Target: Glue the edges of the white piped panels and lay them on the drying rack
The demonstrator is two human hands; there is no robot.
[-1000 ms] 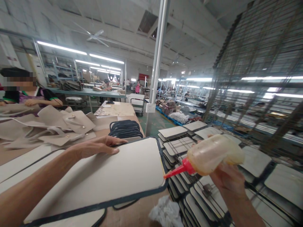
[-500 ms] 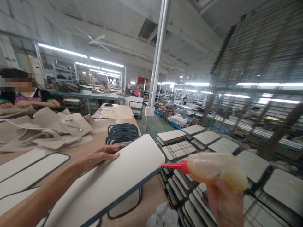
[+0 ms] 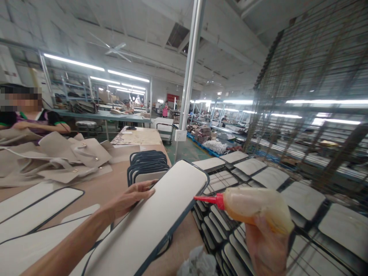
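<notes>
My left hand (image 3: 138, 197) grips the left edge of a long off-white panel (image 3: 161, 211) with rounded corners and a dark blue edge, held tilted above the table. Its thumb lies on the pale face and the other fingers go behind, partly hidden. My right hand (image 3: 266, 239) is closed around a translucent glue bottle (image 3: 255, 207) of amber liquid, lying sideways. The bottle's red nozzle (image 3: 208, 199) points left, its tip at the panel's right edge; whether it touches, I cannot tell. A thin yellowish line shows near the panel's far corner.
Dark-edged panels (image 3: 148, 161) are stacked on the brown table beyond my left hand. Wire racks (image 3: 267, 178) with several panels stand at right. Beige bag pieces (image 3: 71, 153) lie at left near a seated person. Crumpled plastic (image 3: 198, 262) is at the front, a metal post (image 3: 189, 76) ahead.
The panel has turned and shifted to the right, with my left hand moving right along with it. The bottle has moved slightly left, its nozzle now lower along the panel's right edge.
</notes>
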